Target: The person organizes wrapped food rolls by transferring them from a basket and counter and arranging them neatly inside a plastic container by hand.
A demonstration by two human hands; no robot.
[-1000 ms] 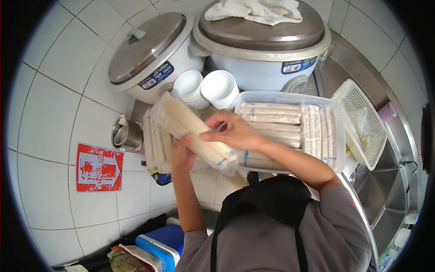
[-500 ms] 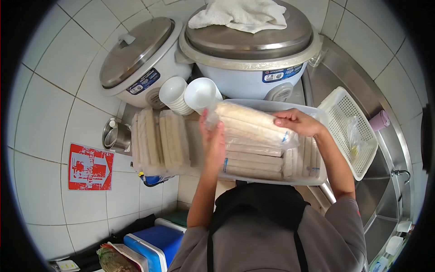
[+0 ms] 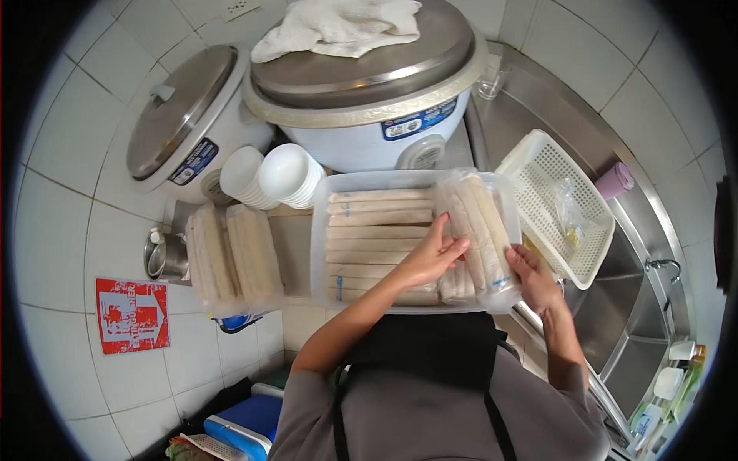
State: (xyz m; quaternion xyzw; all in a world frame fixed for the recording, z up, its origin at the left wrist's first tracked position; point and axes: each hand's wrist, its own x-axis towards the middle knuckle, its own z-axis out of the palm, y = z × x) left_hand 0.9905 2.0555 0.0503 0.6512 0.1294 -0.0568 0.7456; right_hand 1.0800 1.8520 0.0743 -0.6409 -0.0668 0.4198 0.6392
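Note:
A clear plastic bag of long pale rolls (image 3: 478, 223) lies lengthwise over the right part of a translucent plastic bin (image 3: 319, 230). My left hand (image 3: 434, 257) is at the bag's left side, thumb and fingers gripping its edge. At the bag's lower right edge, my right hand (image 3: 532, 278) pinches the plastic near the bin's rim. Several rows of wrapped rolls (image 3: 380, 246) fill the bin's left part, and more show partly under the held bag. Two more bags of rolls (image 3: 254, 250) stand left of the bin.
Two rice cookers (image 3: 354, 134) are at the back, the larger with a white towel (image 3: 338, 27) on its lid. Stacked white bowls (image 3: 288, 173) stand before them. A perforated basket (image 3: 565, 207), a purple cup (image 3: 615, 180) and a steel sink (image 3: 615, 307) are at the right.
The held bag has moved right from beside the bowls to the bin's right part and turned lengthwise. Both hands have travelled with it, and the camera view has shifted right.

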